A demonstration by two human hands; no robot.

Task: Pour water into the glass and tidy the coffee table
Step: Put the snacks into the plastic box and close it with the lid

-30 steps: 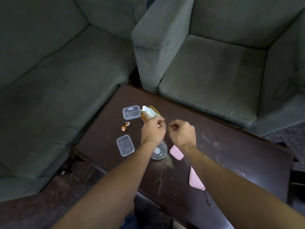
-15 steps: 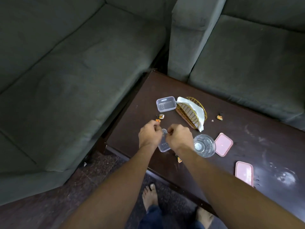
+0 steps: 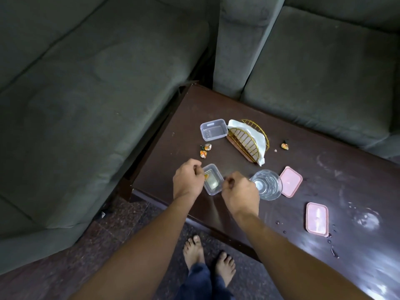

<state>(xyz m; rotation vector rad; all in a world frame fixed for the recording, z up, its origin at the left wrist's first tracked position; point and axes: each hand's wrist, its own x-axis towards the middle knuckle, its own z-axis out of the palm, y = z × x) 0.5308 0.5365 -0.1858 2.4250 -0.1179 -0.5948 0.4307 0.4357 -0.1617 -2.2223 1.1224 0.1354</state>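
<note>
My left hand [image 3: 187, 180] is curled at the left rim of a small clear container [image 3: 214, 184], its fingertips pinched on an orange candy [image 3: 206, 176] just inside it. On the container's right side my right hand [image 3: 240, 191] is closed in a fist, with nothing visible in it. A clear glass [image 3: 268, 186] with water in it stands just right of that hand. Two loose candies [image 3: 205, 150] lie beyond my left hand, and one more candy [image 3: 284, 146] sits past the napkin holder [image 3: 246, 140]. Everything rests on the dark coffee table [image 3: 324, 152].
A second clear container [image 3: 213, 129] sits beside the napkin holder. Two pink lids [image 3: 290, 181] [image 3: 317, 219] lie right of the glass, with water drops near them. Green sofas [image 3: 86, 105] border the table's left and far sides. My bare feet [image 3: 207, 256] stand at its front edge.
Both hands moved from the napkin holder down to the small container near the table's front edge. An orange candy now shows inside that container.
</note>
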